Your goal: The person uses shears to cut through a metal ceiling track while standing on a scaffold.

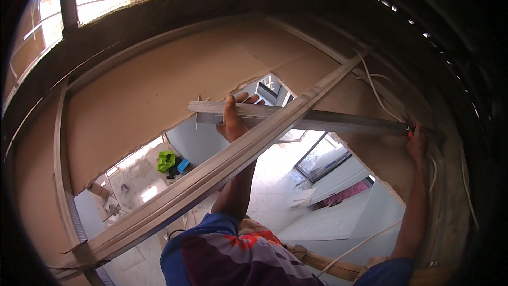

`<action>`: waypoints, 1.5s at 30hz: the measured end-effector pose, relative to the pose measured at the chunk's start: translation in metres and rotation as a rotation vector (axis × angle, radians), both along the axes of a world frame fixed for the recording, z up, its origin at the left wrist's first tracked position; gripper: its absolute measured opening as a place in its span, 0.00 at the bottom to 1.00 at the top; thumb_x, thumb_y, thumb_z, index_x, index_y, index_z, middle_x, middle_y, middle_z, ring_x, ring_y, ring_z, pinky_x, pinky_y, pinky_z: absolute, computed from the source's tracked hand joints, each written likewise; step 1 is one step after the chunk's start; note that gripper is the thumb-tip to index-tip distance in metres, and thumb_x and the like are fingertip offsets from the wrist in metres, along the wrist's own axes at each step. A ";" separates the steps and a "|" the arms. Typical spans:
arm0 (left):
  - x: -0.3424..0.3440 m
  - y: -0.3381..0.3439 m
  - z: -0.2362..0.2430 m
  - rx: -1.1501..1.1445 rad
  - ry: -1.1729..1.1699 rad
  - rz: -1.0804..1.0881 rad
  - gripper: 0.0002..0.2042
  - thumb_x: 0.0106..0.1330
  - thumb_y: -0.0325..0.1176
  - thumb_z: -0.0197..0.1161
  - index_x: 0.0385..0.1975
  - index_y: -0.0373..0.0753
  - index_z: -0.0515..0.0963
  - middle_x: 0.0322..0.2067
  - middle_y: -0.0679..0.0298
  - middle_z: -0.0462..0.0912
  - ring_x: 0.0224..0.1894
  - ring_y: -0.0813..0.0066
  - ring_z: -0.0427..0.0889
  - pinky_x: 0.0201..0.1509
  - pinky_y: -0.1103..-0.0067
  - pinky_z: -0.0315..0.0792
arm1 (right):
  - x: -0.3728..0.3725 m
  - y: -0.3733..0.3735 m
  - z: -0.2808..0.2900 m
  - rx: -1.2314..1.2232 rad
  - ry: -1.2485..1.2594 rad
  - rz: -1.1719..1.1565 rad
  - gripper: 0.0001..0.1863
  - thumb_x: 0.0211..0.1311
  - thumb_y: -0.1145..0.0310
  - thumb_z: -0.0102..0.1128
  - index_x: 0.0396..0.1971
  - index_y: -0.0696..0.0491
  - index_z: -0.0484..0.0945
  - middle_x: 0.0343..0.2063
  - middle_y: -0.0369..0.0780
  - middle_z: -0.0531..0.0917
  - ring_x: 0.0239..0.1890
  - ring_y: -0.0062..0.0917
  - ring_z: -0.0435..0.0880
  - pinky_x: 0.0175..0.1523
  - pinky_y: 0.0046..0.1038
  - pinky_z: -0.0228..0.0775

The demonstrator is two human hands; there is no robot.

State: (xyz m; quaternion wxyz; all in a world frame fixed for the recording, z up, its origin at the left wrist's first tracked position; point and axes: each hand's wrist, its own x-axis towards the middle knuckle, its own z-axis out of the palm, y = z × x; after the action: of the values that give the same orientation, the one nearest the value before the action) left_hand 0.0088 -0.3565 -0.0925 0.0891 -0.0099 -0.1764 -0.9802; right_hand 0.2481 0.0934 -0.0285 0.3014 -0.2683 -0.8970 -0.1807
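Note:
A grey metal channel [344, 122] lies crosswise over an opening cut in the ceiling board, passing under a longer diagonal metal channel [211, 172]. My left hand [232, 121] is closed round its left part, thumb on the near side and fingertips past the far edge. At its right end my right hand [418, 140] has its fingers closed around something small, of which only a bit of red shows. A white cable [377, 87] runs down to that same end, close to my right fingers.
Brown ceiling board [159, 100] with ragged cut edges surrounds the opening. Another metal channel [61, 148] runs along the left side. Far below lie a tiled floor [270, 180], a bright green bag [165, 161] and a blue box [183, 166]. A loose white cable [365, 242] hangs beside my right arm.

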 end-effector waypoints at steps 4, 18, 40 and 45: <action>-0.009 0.008 -0.006 0.054 0.029 0.102 0.14 0.60 0.35 0.55 0.39 0.31 0.69 0.38 0.52 0.74 0.41 0.61 0.77 0.45 0.65 0.77 | 0.001 0.001 -0.002 0.003 -0.004 0.032 0.23 0.50 0.81 0.52 0.49 0.57 0.63 0.45 0.50 0.72 0.49 0.47 0.70 0.51 0.41 0.62; -0.045 0.008 -0.041 0.255 0.636 0.043 0.14 0.64 0.40 0.53 0.38 0.35 0.67 0.38 0.55 0.75 0.31 0.67 0.78 0.39 0.69 0.76 | -0.009 -0.026 0.016 -0.071 -0.048 0.203 0.27 0.42 0.83 0.54 0.47 0.55 0.65 0.44 0.48 0.71 0.50 0.46 0.68 0.52 0.41 0.60; -0.039 0.016 -0.034 0.072 0.487 0.288 0.27 0.68 0.53 0.39 0.58 0.40 0.58 0.65 0.59 0.50 0.67 0.65 0.48 0.70 0.69 0.42 | -0.012 -0.033 0.020 -0.086 -0.085 0.141 0.25 0.43 0.80 0.56 0.47 0.54 0.66 0.44 0.48 0.73 0.51 0.45 0.69 0.52 0.40 0.62; -0.037 0.018 -0.039 0.000 0.491 0.274 0.28 0.68 0.53 0.39 0.61 0.40 0.55 0.65 0.59 0.48 0.68 0.65 0.46 0.71 0.68 0.41 | -0.007 -0.021 0.012 -0.023 -0.043 0.205 0.23 0.45 0.80 0.54 0.46 0.56 0.66 0.43 0.50 0.73 0.47 0.46 0.71 0.50 0.40 0.64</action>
State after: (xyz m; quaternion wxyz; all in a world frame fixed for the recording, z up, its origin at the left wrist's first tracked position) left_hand -0.0286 -0.3384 -0.1310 0.2610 -0.2231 -0.1491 -0.9273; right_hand 0.2414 0.0725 -0.0168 0.2958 -0.1746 -0.9280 -0.1444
